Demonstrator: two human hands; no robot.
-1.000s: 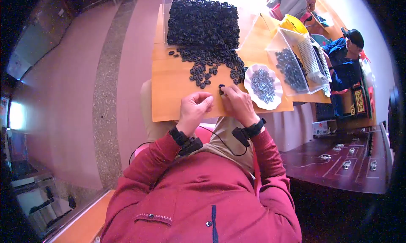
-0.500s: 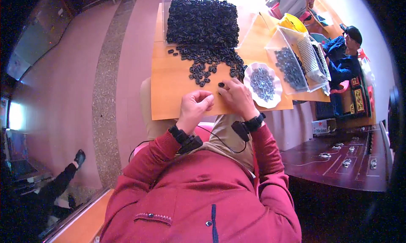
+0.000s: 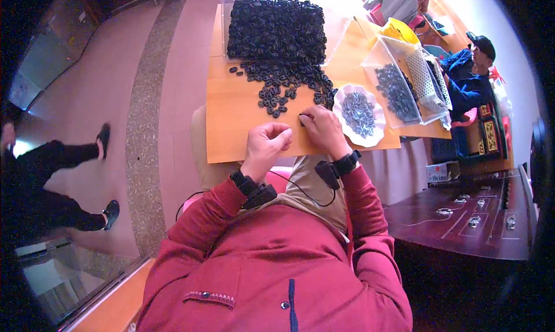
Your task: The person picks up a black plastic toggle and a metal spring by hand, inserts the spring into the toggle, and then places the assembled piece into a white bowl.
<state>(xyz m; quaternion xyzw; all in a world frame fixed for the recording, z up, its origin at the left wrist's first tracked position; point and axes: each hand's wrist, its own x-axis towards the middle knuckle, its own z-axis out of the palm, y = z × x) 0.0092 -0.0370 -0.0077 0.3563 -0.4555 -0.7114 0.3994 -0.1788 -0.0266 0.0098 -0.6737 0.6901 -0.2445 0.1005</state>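
My left hand [image 3: 266, 148] is closed just above the front part of the table, thumb pressed to the curled fingers; whatever may be in it is hidden. To its right, my right hand [image 3: 325, 131] bends its fingertips down over a small black oval piece [image 3: 302, 120] at the table surface, mostly covered by the fingers. Beyond both hands lies a loose spread of black oval pieces [image 3: 283, 77]. They spill from a clear bin heaped with the same pieces [image 3: 277, 31]. Beside my right hand stands a white scalloped bowl [image 3: 377, 136] of small shiny metal-like parts [image 3: 358, 113].
Right of the bowl is a clear plastic bin [image 3: 378, 57] with dark pieces, next to a white perforated basket [image 3: 425, 80] and a yellow container [image 3: 400, 30]. A person in blue [image 3: 465, 72] sits at the far right. Another person in dark trousers [image 3: 69, 152] is on the left floor.
My right fingers have closed further over the black piece, covering more of it. The left hand has hardly moved. On the left, the person in dark trousers has stepped further into view.
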